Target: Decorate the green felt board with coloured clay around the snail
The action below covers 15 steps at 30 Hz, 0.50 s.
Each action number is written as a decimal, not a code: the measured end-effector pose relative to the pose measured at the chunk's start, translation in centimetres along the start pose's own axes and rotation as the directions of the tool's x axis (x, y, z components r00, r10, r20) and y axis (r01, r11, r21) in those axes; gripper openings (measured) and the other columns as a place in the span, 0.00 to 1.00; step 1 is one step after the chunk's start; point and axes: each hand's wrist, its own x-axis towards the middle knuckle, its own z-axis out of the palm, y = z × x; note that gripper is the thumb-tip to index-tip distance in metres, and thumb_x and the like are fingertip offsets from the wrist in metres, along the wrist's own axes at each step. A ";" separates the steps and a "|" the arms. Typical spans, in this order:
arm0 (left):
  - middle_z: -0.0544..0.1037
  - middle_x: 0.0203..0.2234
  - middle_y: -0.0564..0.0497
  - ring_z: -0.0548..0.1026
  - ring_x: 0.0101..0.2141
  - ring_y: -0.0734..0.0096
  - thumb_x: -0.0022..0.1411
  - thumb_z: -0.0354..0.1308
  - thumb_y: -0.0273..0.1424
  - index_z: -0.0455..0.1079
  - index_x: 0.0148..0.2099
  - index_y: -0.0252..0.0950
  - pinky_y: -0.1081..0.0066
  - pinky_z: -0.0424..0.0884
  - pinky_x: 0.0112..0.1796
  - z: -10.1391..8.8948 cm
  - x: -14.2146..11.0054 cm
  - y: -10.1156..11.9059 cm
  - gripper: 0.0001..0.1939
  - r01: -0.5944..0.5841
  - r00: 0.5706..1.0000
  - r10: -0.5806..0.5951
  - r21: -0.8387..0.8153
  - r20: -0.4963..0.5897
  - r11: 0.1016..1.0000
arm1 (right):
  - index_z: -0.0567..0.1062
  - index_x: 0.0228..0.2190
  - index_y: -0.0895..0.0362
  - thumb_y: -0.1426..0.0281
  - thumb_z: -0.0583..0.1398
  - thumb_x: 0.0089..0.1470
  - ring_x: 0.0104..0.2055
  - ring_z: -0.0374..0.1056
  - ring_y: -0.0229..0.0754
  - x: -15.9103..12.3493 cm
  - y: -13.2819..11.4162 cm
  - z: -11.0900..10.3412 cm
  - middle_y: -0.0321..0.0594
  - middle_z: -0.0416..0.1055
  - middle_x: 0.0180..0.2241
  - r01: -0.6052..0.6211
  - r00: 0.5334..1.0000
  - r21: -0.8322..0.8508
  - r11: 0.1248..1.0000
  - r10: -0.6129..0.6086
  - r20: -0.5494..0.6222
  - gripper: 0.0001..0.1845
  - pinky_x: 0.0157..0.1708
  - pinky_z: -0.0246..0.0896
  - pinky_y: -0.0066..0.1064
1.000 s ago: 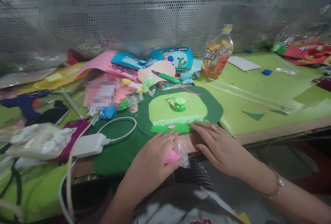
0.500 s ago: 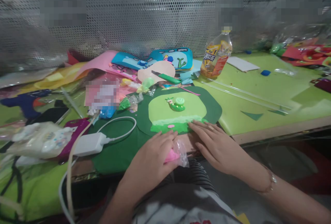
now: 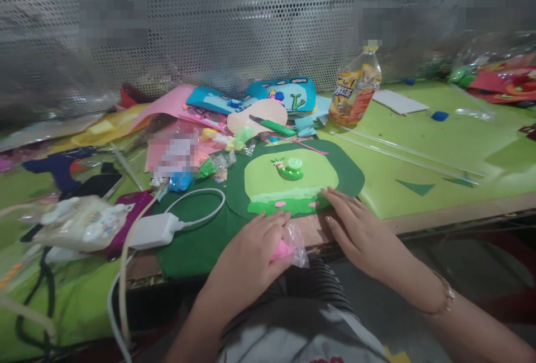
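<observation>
My left hand is closed around a small clear bag of pink clay at the front edge of the table; its fingertips reach the lower rim of a green foam picture. Fingers stretched out, my right hand lies at the lower right of that picture, with nothing visible in it. The picture has a dark green foam border and a light green middle. On it sits a green clay snail. Below the snail runs a green clay grass strip bearing two flat pink ovals.
Behind the picture are a green-handled cutter, blue decorated foam pieces and a drink bottle. To the left lie a white power adapter with cables, a phone and a dark blue glue gun. Clear sticks lie right.
My right hand has shifted slightly right along the grass strip, and a second pink oval now shows where its fingers were. My left hand still holds the bag of pink clay.
</observation>
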 end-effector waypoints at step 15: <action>0.66 0.58 0.47 0.62 0.59 0.67 0.62 0.50 0.27 0.57 0.60 0.36 0.60 0.56 0.60 0.3 -0.1 -0.3 0.23 -0.021 1.000 0.021 0.004 -0.009 1.000 | 0.71 0.42 0.56 0.77 0.53 0.58 0.44 0.68 0.41 0.9 -3.4 0.0 0.44 0.72 0.39 0.281 0.958 0.519 0.808 -0.201 -0.205 0.12 0.43 0.68 0.35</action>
